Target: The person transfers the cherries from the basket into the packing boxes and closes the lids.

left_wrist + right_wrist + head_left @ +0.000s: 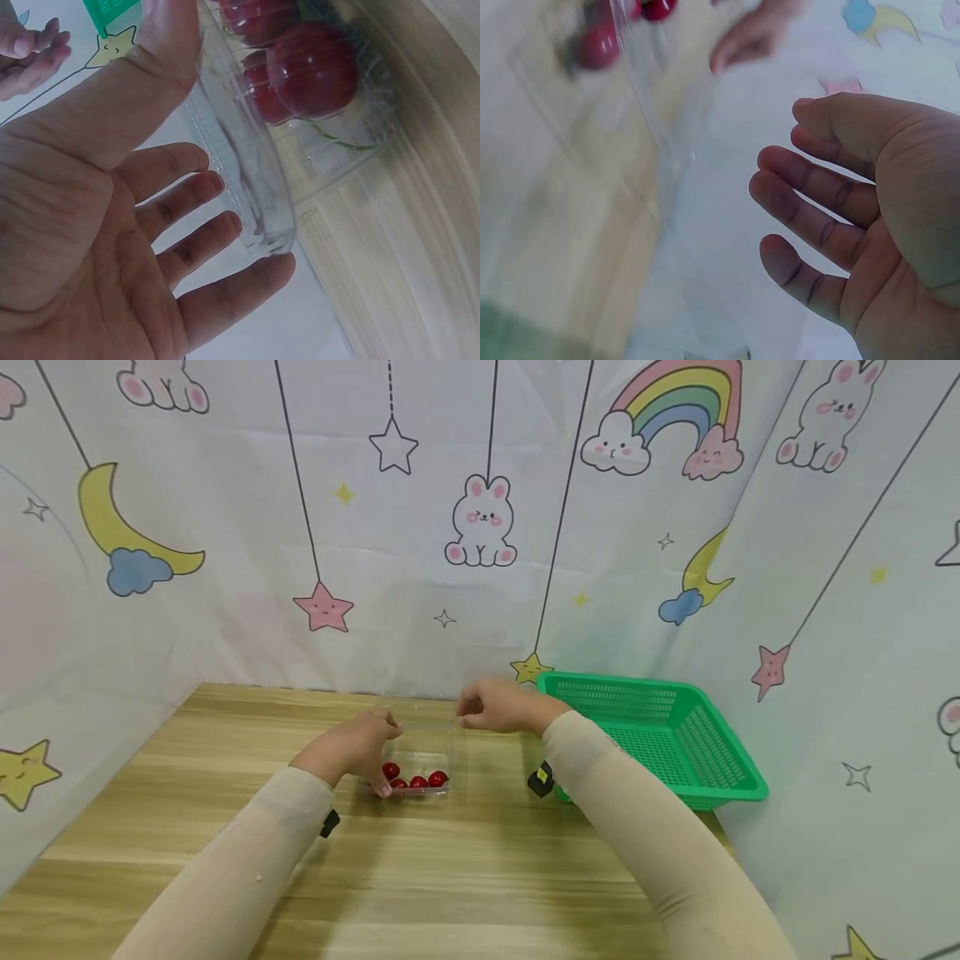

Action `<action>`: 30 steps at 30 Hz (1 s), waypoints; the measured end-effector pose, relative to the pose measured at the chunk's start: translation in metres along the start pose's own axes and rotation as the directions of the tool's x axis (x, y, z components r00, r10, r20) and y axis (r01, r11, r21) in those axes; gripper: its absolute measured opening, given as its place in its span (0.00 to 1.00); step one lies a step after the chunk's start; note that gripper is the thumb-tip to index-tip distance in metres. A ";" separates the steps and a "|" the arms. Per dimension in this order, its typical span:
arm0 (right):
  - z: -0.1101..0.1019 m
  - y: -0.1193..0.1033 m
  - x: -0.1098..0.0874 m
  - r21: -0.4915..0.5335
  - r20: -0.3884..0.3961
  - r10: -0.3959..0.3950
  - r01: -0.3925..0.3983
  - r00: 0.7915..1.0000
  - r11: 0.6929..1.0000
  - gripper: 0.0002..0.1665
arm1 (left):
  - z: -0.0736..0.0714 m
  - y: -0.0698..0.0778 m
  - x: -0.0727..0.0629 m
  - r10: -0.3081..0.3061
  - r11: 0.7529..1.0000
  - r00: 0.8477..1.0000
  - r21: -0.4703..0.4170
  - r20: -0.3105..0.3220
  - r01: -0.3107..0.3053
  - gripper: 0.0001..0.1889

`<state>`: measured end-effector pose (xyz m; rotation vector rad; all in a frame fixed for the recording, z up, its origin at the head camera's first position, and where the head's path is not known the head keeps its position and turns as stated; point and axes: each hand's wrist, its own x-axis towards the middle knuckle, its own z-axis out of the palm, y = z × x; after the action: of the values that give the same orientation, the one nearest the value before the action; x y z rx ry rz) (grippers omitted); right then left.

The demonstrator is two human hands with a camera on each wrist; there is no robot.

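Observation:
A clear plastic box with several red cherries in it sits on the wooden table, its clear lid raised at the back. My left hand holds the box at its left side, thumb near the front corner. In the left wrist view, that hand's fingertips touch the clear wall, and the cherries show behind it. Beside the lid's right edge is my right hand. In the right wrist view its fingers are loosely bent with nothing between them.
A green plastic basket with perforated walls stands at the table's right rear. Behind the table hangs a white cloth printed with stars, rabbits and moons. A small black device is strapped at each wrist.

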<state>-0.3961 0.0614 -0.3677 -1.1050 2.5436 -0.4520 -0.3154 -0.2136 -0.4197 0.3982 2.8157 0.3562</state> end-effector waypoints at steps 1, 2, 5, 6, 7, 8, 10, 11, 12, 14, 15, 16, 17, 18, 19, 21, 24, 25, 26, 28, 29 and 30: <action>-0.006 0.005 -0.003 -0.006 -0.017 0.015 -0.015 1.000 1.000 0.13 | 0.000 0.000 0.000 0.001 1.000 1.000 0.003 -0.002 -0.001 0.59; -0.011 0.011 -0.007 -0.010 -0.033 0.030 -0.030 0.999 0.999 0.13 | -0.001 0.000 0.000 0.001 1.000 1.000 0.004 -0.003 -0.001 0.60; -0.027 0.029 -0.020 0.000 -0.075 0.077 -0.077 0.994 0.997 0.13 | 0.000 -0.002 0.002 0.003 1.000 1.000 0.008 -0.005 -0.003 0.60; -0.032 0.035 -0.024 0.009 -0.090 0.093 -0.092 0.992 0.996 0.14 | 0.000 -0.002 0.003 0.003 1.000 1.000 0.008 -0.006 -0.003 0.60; -0.036 0.043 -0.029 0.013 -0.107 0.107 -0.106 0.989 0.994 0.13 | 0.000 -0.002 0.003 0.003 1.000 1.000 0.006 -0.006 -0.003 0.60; -0.040 0.051 -0.034 0.028 -0.120 0.127 -0.124 0.985 0.992 0.13 | 0.000 -0.003 0.003 0.003 1.000 1.000 0.004 -0.005 -0.003 0.60; -0.046 0.067 -0.042 0.052 -0.148 0.162 -0.156 0.976 0.986 0.14 | 0.001 -0.003 0.004 0.004 1.000 1.000 0.006 -0.002 -0.004 0.60; -0.049 0.075 -0.046 0.068 -0.158 0.182 -0.174 0.970 0.982 0.14 | 0.001 -0.003 0.004 0.003 1.000 1.000 0.007 0.001 -0.003 0.60; -0.051 0.083 -0.050 0.080 -0.166 0.199 -0.188 0.966 0.979 0.14 | 0.001 -0.003 0.004 0.002 1.000 1.000 0.008 0.004 -0.002 0.60; -0.055 0.096 -0.057 0.091 -0.179 0.230 -0.217 0.956 0.972 0.15 | 0.001 -0.003 0.004 0.000 1.000 1.000 0.010 0.007 0.000 0.60; -0.056 0.102 -0.060 0.093 -0.183 0.242 -0.228 0.953 0.969 0.15 | 0.000 -0.002 0.003 0.000 1.000 1.000 0.012 0.008 0.000 0.60; -0.057 0.107 -0.063 0.097 -0.185 0.259 -0.244 0.948 0.965 0.15 | 0.000 -0.002 0.003 0.002 1.000 1.000 0.015 0.008 -0.002 0.60; -0.058 0.112 -0.065 0.096 -0.184 0.269 -0.255 0.945 0.962 0.15 | 0.000 -0.001 0.003 0.000 1.000 1.000 0.013 0.009 0.000 0.60; -0.058 0.116 -0.068 0.096 -0.182 0.280 -0.266 0.943 0.959 0.15 | -0.001 -0.001 0.002 0.000 1.000 1.000 0.015 0.011 0.000 0.60; -0.058 0.120 -0.069 0.098 -0.177 0.294 -0.281 0.939 0.955 0.15 | -0.001 0.000 0.002 -0.001 1.000 1.000 0.014 0.012 0.001 0.60; -0.058 0.126 -0.073 0.098 -0.167 0.315 -0.302 0.934 0.948 0.16 | -0.001 0.000 0.001 -0.001 1.000 1.000 0.016 0.011 0.001 0.60; -0.057 0.134 -0.079 0.091 -0.151 0.338 -0.327 0.929 0.941 0.17 | -0.001 -0.001 0.002 -0.004 1.000 1.000 0.015 0.006 0.004 0.60; -0.056 0.137 -0.081 0.085 -0.146 0.346 -0.337 0.927 0.938 0.18 | 0.000 -0.001 0.002 -0.005 1.000 1.000 0.014 0.003 0.005 0.60; -0.056 0.140 -0.082 0.077 -0.140 0.354 -0.346 0.925 0.935 0.19 | 0.000 -0.001 0.002 -0.005 1.000 1.000 0.016 0.002 0.005 0.60; -0.054 0.147 -0.084 0.071 -0.131 0.378 -0.372 0.917 0.926 0.21 | 0.000 -0.001 0.003 -0.007 1.000 1.000 0.016 0.002 0.007 0.60; -0.053 0.150 -0.085 0.068 -0.125 0.392 -0.386 0.911 0.920 0.22 | 0.001 -0.001 0.003 -0.008 1.000 1.000 0.017 0.004 0.007 0.60; -0.051 0.154 -0.086 0.065 -0.119 0.406 -0.401 0.906 0.914 0.23 | 0.001 -0.001 0.003 -0.006 1.000 1.000 0.022 0.005 0.006 0.59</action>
<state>-0.4610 0.2334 -0.3709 -0.5207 2.7663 -0.4714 -0.3182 -0.2133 -0.4217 0.3949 2.8175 0.3229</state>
